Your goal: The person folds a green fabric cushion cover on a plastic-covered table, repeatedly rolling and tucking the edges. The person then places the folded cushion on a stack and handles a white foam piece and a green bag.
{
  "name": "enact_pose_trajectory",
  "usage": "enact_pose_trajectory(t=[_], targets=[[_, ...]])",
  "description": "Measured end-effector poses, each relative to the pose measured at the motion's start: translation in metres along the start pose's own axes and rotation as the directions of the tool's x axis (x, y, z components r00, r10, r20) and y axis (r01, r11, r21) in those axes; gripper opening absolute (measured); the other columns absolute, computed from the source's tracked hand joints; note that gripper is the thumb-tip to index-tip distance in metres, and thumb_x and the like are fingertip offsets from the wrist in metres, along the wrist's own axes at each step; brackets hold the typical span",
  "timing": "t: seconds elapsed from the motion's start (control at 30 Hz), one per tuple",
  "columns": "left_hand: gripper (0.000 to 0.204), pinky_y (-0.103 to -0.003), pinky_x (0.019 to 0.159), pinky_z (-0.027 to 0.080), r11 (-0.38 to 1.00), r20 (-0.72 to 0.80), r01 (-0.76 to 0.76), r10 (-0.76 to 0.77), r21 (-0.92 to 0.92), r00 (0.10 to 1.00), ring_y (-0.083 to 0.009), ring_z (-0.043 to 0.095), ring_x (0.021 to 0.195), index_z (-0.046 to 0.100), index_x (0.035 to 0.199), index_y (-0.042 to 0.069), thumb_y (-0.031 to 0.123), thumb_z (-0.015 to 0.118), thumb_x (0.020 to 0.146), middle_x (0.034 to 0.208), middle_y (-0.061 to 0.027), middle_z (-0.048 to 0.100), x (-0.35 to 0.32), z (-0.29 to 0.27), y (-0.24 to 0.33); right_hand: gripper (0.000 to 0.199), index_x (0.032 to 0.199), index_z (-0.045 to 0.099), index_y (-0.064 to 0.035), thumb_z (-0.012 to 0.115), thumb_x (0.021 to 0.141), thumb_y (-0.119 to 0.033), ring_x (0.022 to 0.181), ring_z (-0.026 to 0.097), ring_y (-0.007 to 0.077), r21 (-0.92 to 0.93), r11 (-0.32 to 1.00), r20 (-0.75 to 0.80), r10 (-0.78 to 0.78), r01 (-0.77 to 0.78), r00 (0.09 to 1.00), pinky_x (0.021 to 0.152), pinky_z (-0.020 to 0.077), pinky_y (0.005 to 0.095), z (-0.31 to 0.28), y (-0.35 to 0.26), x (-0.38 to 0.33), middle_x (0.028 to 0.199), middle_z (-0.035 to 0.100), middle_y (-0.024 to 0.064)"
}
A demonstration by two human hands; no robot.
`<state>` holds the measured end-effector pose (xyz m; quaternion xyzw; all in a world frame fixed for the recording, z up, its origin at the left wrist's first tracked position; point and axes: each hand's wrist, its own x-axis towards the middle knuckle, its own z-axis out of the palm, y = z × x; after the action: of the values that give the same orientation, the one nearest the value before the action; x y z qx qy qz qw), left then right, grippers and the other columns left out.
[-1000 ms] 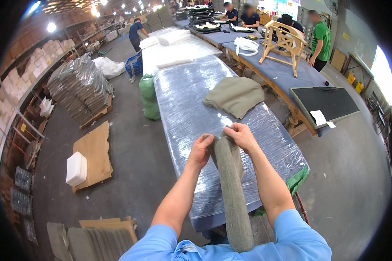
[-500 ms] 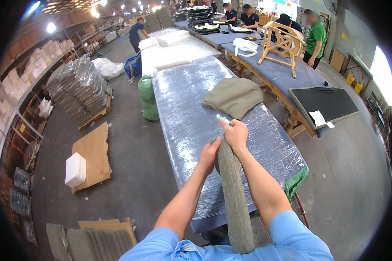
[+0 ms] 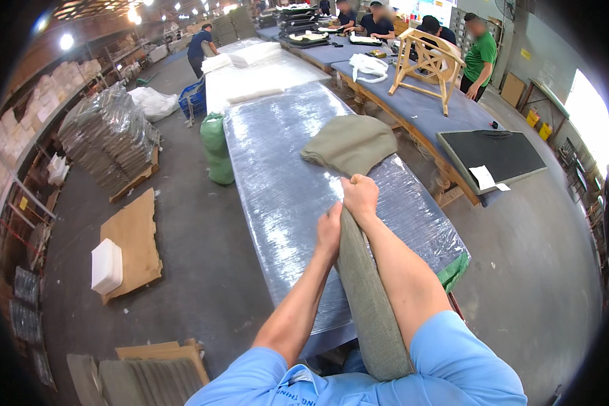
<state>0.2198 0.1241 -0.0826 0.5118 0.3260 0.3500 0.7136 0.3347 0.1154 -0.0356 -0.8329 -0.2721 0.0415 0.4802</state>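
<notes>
A long olive-grey fabric cushion (image 3: 372, 304) stands on its narrow edge in front of me, its near end against my shirt. Both hands are closed at its far end. My left hand (image 3: 329, 231) grips the left side, thumb on top. Just beyond it, my right hand (image 3: 361, 196) is curled into a fist on the cover's tip; what lies inside the fist is hidden. Past my hands, a rounded olive cushion (image 3: 350, 143) lies flat on a table wrapped in shiny clear plastic (image 3: 271, 223).
A second table on the right carries a wooden chair frame (image 3: 426, 71) and a black-backed panel (image 3: 494, 159). A green roll (image 3: 216, 149) stands at my table's left edge. Cardboard (image 3: 139, 237) and a wrapped stack (image 3: 111, 132) sit on the floor. Several people work farther off.
My right hand has tightened into a fist at the cushion's tip, and my left hand has slid a little farther along. The cushion's near end has swung slightly right.
</notes>
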Motion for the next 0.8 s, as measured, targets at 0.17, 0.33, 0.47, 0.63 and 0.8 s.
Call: enact_pose_trajectory(t=[0.17,0.33,0.47,0.63,0.8], targets=[[0.046,-0.034,0.078,0.051,0.999,-0.042,0.026,-0.027,-0.029,0.999,-0.016,0.064,0.088,0.072,0.1,-0.005,0.039,0.057,0.104,0.095,-0.0089,0.072,0.007,0.003,-0.001,0.039,0.067,0.063,-0.0002,0.075,0.085,-0.032,0.064,0.059,0.0368,0.041,0.999,-0.048,-0.034,0.036,0.998,0.068,0.0486,0.0482,0.012,0.007,0.008,0.067,0.063,0.0204],[0.044,-0.033,0.076,0.05,0.993,0.014,0.083,-0.082,-0.085,0.997,-0.0161,0.064,0.086,0.073,0.099,-0.004,0.038,0.061,0.102,0.095,-0.0083,0.072,0.036,-0.013,-0.006,0.04,0.07,0.067,-0.0024,0.072,0.087,-0.038,0.076,0.066,0.0422,0.024,1.0,-0.054,0.01,-0.009,0.998,0.073,0.0509,0.0511,0.022,0.004,0.022,0.076,0.069,0.0216],[0.035,-0.032,0.063,0.049,0.999,0.039,0.046,-0.045,-0.021,0.998,-0.0141,0.063,0.069,0.071,0.092,0.004,0.036,0.061,0.102,0.083,-0.0034,0.068,0.058,-0.006,-0.007,0.043,0.071,0.069,-0.0035,0.069,0.088,-0.043,0.08,0.069,0.044,0.02,0.996,-0.16,0.084,-0.082,0.983,0.075,0.0523,0.0518,0.024,0.017,0.032,0.079,0.07,0.022],[0.043,-0.033,0.069,0.049,0.995,0.027,0.092,-0.092,0.024,0.995,-0.015,0.064,0.077,0.073,0.095,0.0,0.041,0.062,0.101,0.089,-0.0066,0.071,0.068,0.011,-0.014,0.044,0.067,0.067,-0.0029,0.069,0.088,-0.042,0.076,0.068,0.0431,0.047,0.988,-0.2,0.152,-0.145,0.968,0.074,0.0521,0.0515,0.014,0.03,0.046,0.077,0.07,0.0218],[0.057,-0.037,0.082,0.052,0.982,0.016,0.129,-0.132,0.141,0.991,-0.0204,0.068,0.094,0.074,0.105,-0.007,0.048,0.06,0.101,0.102,-0.0151,0.075,0.064,0.045,-0.014,0.036,0.066,0.064,-0.0022,0.066,0.085,-0.032,0.076,0.068,0.0412,0.043,0.979,-0.161,0.201,-0.197,0.966,0.074,0.052,0.0509,-0.007,0.049,0.062,0.076,0.069,0.0212]])
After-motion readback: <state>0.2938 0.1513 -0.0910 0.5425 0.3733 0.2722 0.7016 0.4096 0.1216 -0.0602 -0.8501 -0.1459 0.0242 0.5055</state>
